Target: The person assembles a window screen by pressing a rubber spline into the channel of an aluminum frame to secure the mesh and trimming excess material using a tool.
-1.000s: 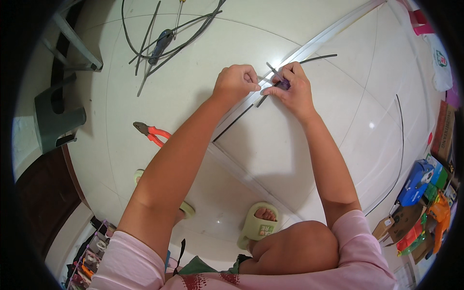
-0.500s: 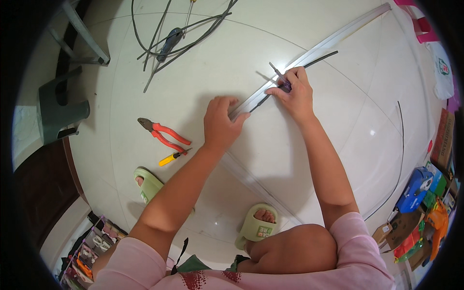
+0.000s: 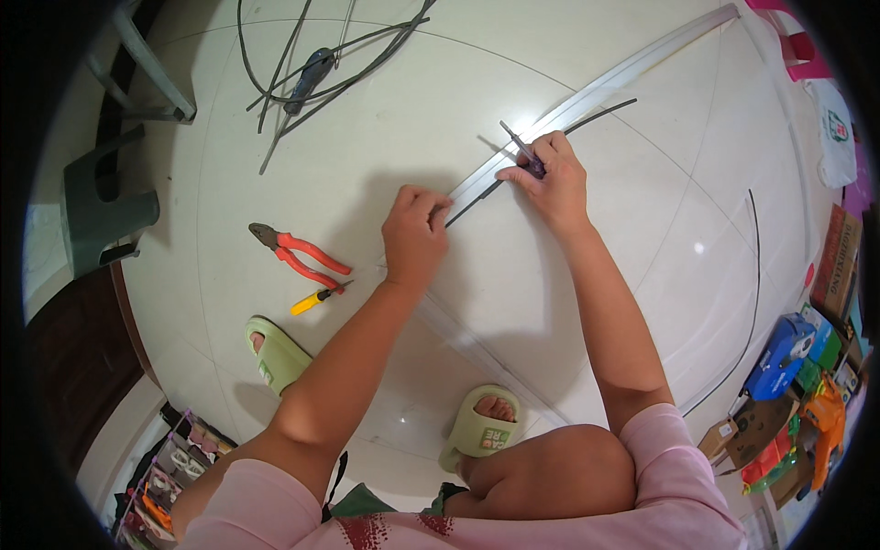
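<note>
A long silvery metal rail [image 3: 632, 70] lies slantwise on the floor, from the far right to my hands. Along its near side runs a thin black rubber strip [image 3: 600, 115]. My left hand [image 3: 414, 234] is closed round the rail's near end, its fingertips on the metal and its thumb mostly hidden. Further up the rail, my right hand [image 3: 559, 188] grips a small screwdriver [image 3: 533, 166] with a dark purplish handle, the shaft pointing up and left. That hand also rests over the rubber strip, hiding part of it.
Red-handled pliers [image 3: 307, 261] and a yellow screwdriver [image 3: 310, 301] lie left of my left arm. Further away are loose black strips [image 3: 385, 60] and a dark-handled screwdriver [image 3: 310, 81]. A grey-green stool [image 3: 110, 215] stands left; boxes [image 3: 779, 357] crowd the right edge.
My left hand has drawn its fingers in, and its thumb no longer stretches along the black strip. The right hand with the screwdriver has barely shifted; the whole view has slid slightly.
</note>
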`<state>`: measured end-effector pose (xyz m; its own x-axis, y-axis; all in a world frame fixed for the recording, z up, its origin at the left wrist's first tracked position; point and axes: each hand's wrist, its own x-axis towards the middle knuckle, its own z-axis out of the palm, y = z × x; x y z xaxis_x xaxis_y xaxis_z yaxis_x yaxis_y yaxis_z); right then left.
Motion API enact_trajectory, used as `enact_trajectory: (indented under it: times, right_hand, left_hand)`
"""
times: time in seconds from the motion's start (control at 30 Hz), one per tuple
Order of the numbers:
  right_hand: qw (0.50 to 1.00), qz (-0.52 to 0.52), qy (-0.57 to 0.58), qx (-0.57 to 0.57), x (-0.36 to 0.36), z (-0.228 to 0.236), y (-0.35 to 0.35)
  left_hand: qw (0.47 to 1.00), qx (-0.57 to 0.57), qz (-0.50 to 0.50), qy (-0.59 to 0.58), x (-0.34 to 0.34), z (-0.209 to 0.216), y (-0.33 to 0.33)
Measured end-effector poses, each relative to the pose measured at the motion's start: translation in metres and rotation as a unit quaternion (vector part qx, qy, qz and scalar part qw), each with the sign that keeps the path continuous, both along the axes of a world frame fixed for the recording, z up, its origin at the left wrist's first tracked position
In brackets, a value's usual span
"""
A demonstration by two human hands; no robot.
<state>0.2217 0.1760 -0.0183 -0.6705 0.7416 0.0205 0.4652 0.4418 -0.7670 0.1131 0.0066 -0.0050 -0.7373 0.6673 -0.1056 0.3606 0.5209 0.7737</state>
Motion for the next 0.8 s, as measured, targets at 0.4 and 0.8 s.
enact_trajectory:
  times: [0.4,0.8]
  right_hand:
    - [0.999,-0.009,-0.030,0.010,-0.001,-0.001,0.000]
    - [0.995,-0.053,0.021,-0.083,0.003,0.006,0.002]
  left_hand:
    - [0.999,0.034,-0.036,0.016,0.017,-0.007,0.032]
    - [0.999,0.039,-0.013,0.001,0.017,-0.008,0.041]
